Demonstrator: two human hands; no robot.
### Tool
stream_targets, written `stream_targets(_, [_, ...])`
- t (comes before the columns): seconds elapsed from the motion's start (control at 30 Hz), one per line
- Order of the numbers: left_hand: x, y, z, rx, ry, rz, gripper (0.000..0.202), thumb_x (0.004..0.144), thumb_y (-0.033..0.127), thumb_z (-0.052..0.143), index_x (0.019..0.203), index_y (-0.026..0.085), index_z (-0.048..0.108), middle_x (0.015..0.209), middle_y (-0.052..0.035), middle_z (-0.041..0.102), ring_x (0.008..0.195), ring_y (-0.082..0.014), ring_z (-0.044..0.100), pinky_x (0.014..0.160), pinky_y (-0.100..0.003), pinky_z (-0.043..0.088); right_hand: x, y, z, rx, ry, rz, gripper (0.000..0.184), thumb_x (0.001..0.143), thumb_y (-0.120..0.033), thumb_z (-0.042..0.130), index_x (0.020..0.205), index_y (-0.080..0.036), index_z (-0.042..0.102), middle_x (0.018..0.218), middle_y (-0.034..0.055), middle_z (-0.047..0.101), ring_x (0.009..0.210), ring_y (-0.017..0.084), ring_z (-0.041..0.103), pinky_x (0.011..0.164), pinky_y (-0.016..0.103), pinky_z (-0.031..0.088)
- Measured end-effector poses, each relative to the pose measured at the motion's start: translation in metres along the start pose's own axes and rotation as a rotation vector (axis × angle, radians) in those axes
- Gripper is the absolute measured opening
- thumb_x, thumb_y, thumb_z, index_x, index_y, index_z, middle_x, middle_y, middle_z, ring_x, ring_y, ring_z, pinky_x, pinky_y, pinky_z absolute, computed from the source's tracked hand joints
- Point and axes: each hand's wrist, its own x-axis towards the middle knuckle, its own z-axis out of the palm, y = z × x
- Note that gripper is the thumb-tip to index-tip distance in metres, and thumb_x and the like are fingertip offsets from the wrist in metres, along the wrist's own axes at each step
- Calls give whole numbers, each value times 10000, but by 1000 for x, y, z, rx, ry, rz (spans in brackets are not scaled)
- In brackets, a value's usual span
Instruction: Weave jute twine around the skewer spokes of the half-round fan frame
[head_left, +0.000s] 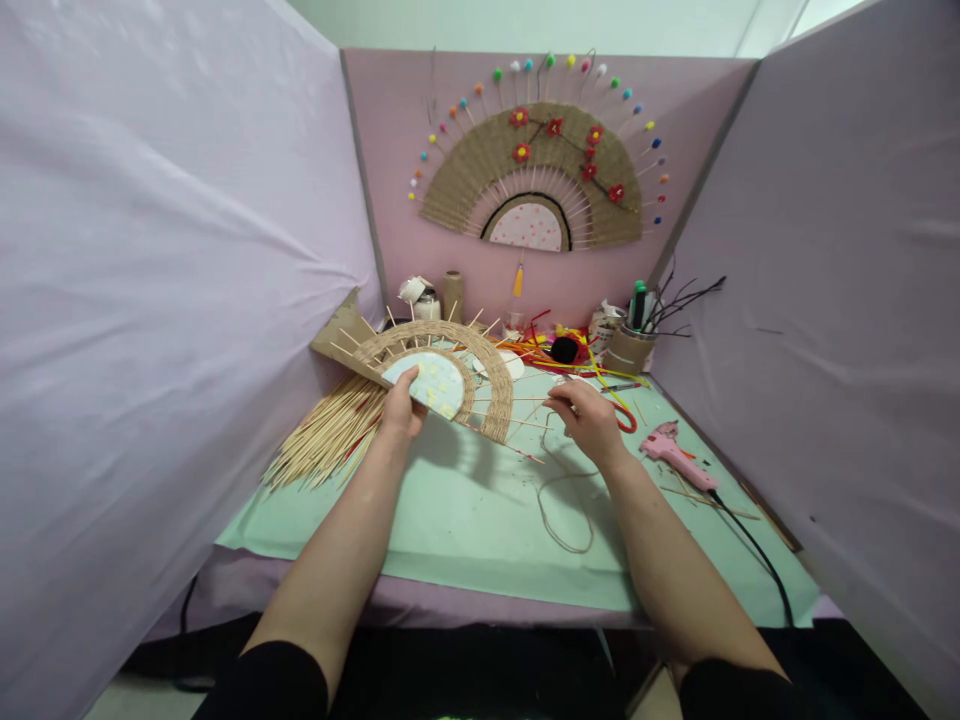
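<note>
My left hand (403, 405) grips a half-round woven fan (499, 385) by its lower edge, thumb on the pale blue patterned centre (431, 383). Thin wooden sticks radiate from the fan, with twine woven across them in a wide band. Off the fan's right side, my right hand (581, 412) is closed in a pinch by the stick ends. Twine (568, 548) hangs below it and loops on the table; its fingertips appear to hold this strand, though the exact grip is too small to see clearly. The fan is tilted above the tabletop.
A bundle of sticks (319, 440) lies left, beside cardboard (337, 335). At right are red-handled scissors (626, 418), a pink glue gun (679, 458) with a black cord, and a holder (628, 350) with twigs. A finished fan (465, 165) hangs on the back panel.
</note>
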Motion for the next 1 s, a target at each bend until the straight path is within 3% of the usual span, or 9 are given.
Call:
stream_targets(0.27, [3, 3, -3, 34, 21, -71, 253, 771, 124, 587, 1019, 126, 641, 821, -55, 725, 691, -146, 684, 747, -250, 546, 1, 1, -3, 218, -82, 227, 137, 839, -324, 560, 829, -212, 638, 814, 55, 633, 784, 187, 578, 747, 336, 458])
stream_targets(0.53, [3, 4, -5, 113, -8, -142, 227, 768, 137, 581, 983, 102, 648, 820, -82, 723, 708, -175, 686, 769, -296, 542, -4, 7, -9, 696, -288, 631, 219, 725, -366, 656, 812, -165, 638, 674, 2, 578, 594, 113, 506, 561, 251, 412])
stream_targets(0.63, [2, 4, -4, 138, -59, -202, 231, 782, 149, 555, 989, 97, 645, 817, -94, 724, 726, -189, 689, 792, -321, 537, -5, 9, -13, 811, -361, 648, 226, 685, -346, 701, 796, -161, 636, 722, 17, 598, 626, 113, 522, 588, 254, 424])
stream_targets(0.8, [0, 4, -4, 134, -84, -219, 243, 793, 166, 538, 1001, 93, 640, 808, -96, 725, 718, -189, 692, 825, -338, 528, -3, 5, -14, 769, -447, 619, 243, 682, -365, 717, 776, -155, 638, 760, 32, 618, 672, 126, 542, 626, 262, 436])
stream_targets(1.0, [-4, -3, -2, 118, -97, -260, 278, 781, 155, 554, 1043, 102, 630, 844, -105, 725, 750, -200, 695, 822, -344, 531, 2, -18, 8, 673, -344, 646, 271, 704, -419, 675, 726, -151, 643, 687, 24, 607, 621, 130, 525, 592, 265, 427])
